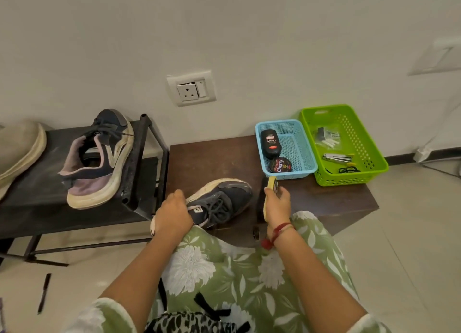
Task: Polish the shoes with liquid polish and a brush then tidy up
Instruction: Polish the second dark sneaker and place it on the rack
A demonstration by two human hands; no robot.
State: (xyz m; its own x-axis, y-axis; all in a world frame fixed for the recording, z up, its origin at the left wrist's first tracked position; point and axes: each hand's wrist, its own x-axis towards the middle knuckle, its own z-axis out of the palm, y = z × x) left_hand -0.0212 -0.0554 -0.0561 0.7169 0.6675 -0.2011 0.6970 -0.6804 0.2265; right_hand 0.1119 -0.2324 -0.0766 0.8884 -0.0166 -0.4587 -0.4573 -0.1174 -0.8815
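In the blue basket [304,153]: polish bottle [270,143] and tin [280,164]. Left hand [174,215] grips the shoe [219,200], right hand [275,206] clamps the brush [272,183].

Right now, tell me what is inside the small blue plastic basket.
A black liquid polish bottle lies along the blue plastic basket's left wall, a round black polish tin at its near corner. Anything beneath them is covered.
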